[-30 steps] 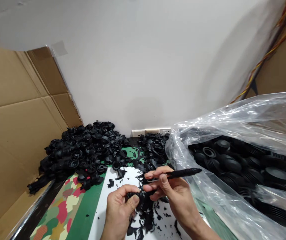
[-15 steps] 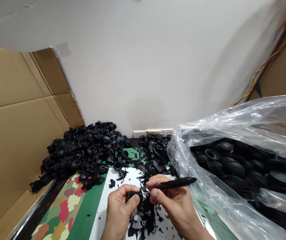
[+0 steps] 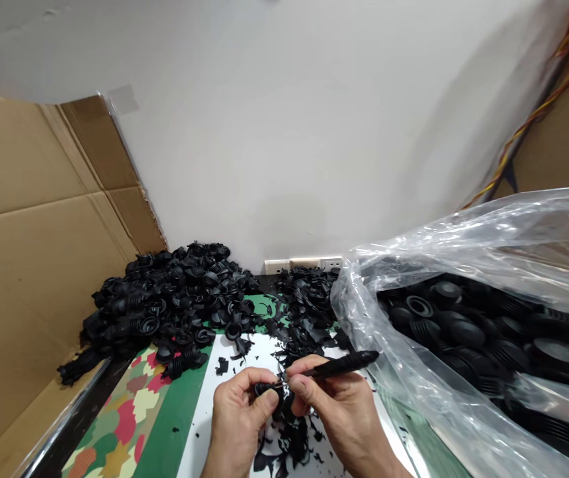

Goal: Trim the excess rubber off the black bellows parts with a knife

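My left hand (image 3: 238,413) pinches a small black ribbed rubber part (image 3: 263,389) between thumb and fingers, over the white sheet (image 3: 203,425). In my right hand (image 3: 346,406) is a craft knife with a thick black handle (image 3: 348,364), held like a pen. Its thin metal tip points left and meets the rubber part, though the exact contact is partly hidden by my fingers. Below both hands, black rubber scraps (image 3: 291,441) lie scattered over the white sheet.
A heap of black rubber parts (image 3: 179,285) stands at the back left beside a cardboard sheet (image 3: 40,172). Dark trimmings (image 3: 309,299) are piled before the wall sockets (image 3: 305,264). At right, a clear plastic bag (image 3: 364,312) holds more black parts (image 3: 463,328).
My right hand and the knife have shifted slightly left, closer to my left hand. The left hand keeps its pinch on the rubber part.
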{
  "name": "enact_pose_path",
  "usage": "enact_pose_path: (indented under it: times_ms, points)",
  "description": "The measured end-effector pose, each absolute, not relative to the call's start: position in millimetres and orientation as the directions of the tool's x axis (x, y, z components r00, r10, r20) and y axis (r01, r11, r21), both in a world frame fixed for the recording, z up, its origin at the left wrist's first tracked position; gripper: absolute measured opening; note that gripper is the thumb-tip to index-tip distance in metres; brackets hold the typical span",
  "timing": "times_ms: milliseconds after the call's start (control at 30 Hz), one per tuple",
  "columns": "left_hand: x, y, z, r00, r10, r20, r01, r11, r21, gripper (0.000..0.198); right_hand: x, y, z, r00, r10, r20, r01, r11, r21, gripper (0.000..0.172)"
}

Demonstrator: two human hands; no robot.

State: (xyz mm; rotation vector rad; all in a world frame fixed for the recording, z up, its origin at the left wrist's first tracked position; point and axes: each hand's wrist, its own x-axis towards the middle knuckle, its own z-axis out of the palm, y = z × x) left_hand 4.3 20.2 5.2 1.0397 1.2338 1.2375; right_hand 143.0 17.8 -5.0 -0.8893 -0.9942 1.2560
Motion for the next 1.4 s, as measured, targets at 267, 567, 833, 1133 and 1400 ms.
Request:
enact_pose_path:
  times_ms: [267, 567, 833, 1133, 1400]
  points:
    - [4, 21, 3, -0.102, 0.995, 0.009, 0.017, -0.007, 1.000, 0.011, 134, 12, -8, 0.119, 0.951, 0.287, -0.183, 0.305, -0.935, 0.013]
    - [7, 15, -3, -0.013, 1.000, 0.026, -0.026, -0.026, 0.999, 0.011, 156, 30, -2, 0.228, 0.670, 0.706, 0.242, 0.663, -0.708, 0.009]
    - [3, 18, -9, 0.031, 0.991, -0.129, -0.199, 0.133, 0.971, 0.035, 159, 28, -5, 0.259, 0.914, 0.312, -0.098, 0.346, -0.933, 0.018]
    - [1, 18, -9, 0.089, 0.982, -0.167, -0.231, 0.184, 0.956, 0.032, 154, 21, 0, 0.122, 0.954, 0.272, -0.224, 0.294, -0.929, 0.021]
    - [1, 17, -3, 0.058, 0.986, -0.155, -0.165, 0.162, 0.973, 0.035, 153, 19, -5, 0.062, 0.970, 0.233, -0.266, 0.241, -0.933, 0.019]
